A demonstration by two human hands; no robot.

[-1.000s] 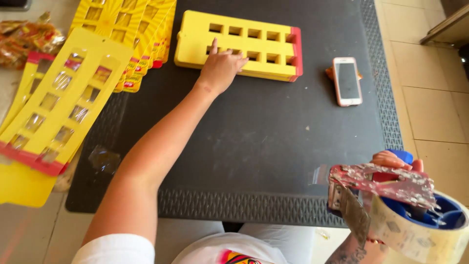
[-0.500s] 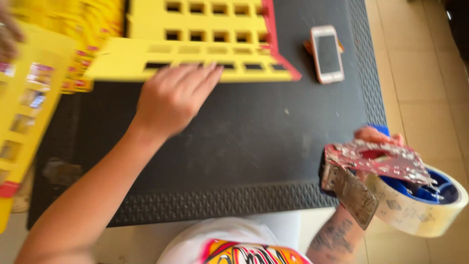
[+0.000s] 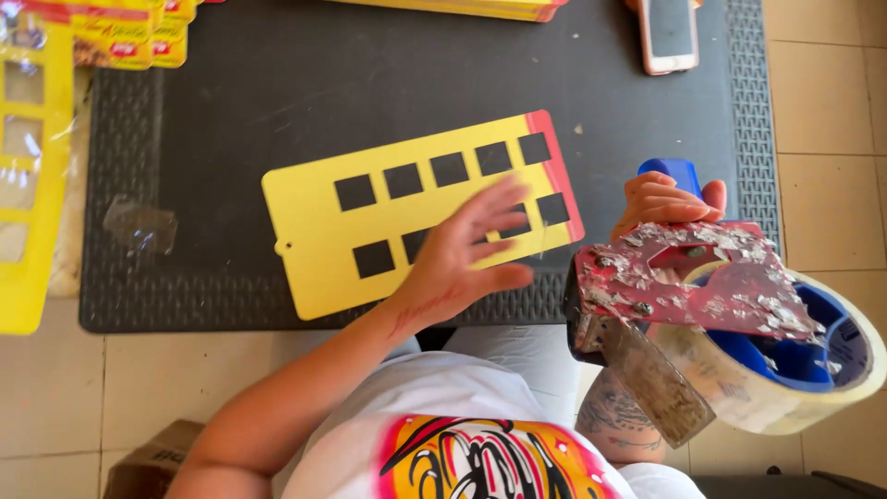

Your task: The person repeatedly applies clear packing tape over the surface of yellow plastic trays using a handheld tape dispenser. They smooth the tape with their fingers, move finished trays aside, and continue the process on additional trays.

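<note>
A yellow card sheet (image 3: pixel 351 231) with a red end and two rows of square cut-outs lies tilted on the black mat (image 3: pixel 305 102), near its front edge. My left hand (image 3: pixel 462 254) rests flat on the sheet's lower right part, fingers spread. My right hand (image 3: pixel 661 199) grips the blue handle of a tape dispenser (image 3: pixel 721 305). The dispenser has a worn red guard, a metal blade and a roll of clear tape, and hangs off the mat's right front corner, above my lap.
A phone (image 3: pixel 667 35) lies at the mat's far right. More yellow sheets (image 3: pixel 32 176) lie stacked at the left and along the far edge (image 3: pixel 462 7). A crumpled bit of clear film (image 3: pixel 139 225) sits on the mat's left. A cardboard box (image 3: pixel 148 462) stands on the tiled floor.
My left hand has pulled one yellow sheet from the far stack toward me to the mat's front edge. The tape dispenser stays in my right hand at the right.
</note>
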